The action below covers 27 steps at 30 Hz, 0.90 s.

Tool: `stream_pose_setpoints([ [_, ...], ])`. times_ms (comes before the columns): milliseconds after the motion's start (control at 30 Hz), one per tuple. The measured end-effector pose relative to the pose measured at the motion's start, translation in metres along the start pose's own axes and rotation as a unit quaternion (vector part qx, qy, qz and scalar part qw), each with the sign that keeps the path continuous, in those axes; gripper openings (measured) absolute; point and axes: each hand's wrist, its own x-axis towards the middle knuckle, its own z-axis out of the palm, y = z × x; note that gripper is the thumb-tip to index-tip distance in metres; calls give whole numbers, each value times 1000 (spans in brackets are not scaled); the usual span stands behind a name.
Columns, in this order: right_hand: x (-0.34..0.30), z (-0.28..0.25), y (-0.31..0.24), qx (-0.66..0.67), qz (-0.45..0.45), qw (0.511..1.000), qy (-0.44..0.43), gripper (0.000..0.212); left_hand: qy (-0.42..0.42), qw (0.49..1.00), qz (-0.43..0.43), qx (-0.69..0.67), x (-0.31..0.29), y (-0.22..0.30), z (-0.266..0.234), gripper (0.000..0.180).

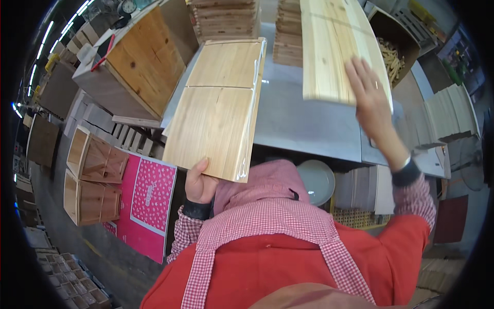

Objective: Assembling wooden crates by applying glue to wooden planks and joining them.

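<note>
My left hand (201, 184) grips the near edge of a pale wooden panel (216, 108), thumb on its top face. A groove crosses the panel's upper part, and a wet white line of what looks like glue runs down its right edge. To the right, a wide pale wood board (334, 51) reaches over the table. My right hand (368, 90) has its fingers stretched out over the board's near right part; whether they press on it I cannot tell. The board's near edge is slightly blurred.
Stacked wooden pieces (226, 18) stand behind the grey table (288, 123). Beyond the board is a box of small wooden sticks (392, 62). A wooden cabinet (139, 56) stands left, wooden crates (92, 201) lower left. Below the table edge sits a pale round basin (316, 183).
</note>
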Motion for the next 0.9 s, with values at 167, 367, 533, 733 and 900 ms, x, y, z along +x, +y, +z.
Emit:
stream_pose_setpoints([
  [167, -98, -1, -62, 112, 70, 985, -114, 63, 8, 995, 11, 98, 4, 1, 0, 63],
  [367, -150, 76, -129, 195, 72, 956, -204, 67, 9, 980, 41, 194, 20, -14, 6, 58],
  [533, -153, 97, -150, 206, 96, 950, -214, 70, -2, 947, 68, 314, 50, -35, 0, 52],
  [733, -152, 92, -149, 253, 114, 932, -235, 68, -20, 852, 97, 514, 86, -65, 11, 42],
  [900, -150, 92, -148, 271, 126, 927, -225, 67, -34, 805, 116, 581, 88, -82, 29, 30],
])
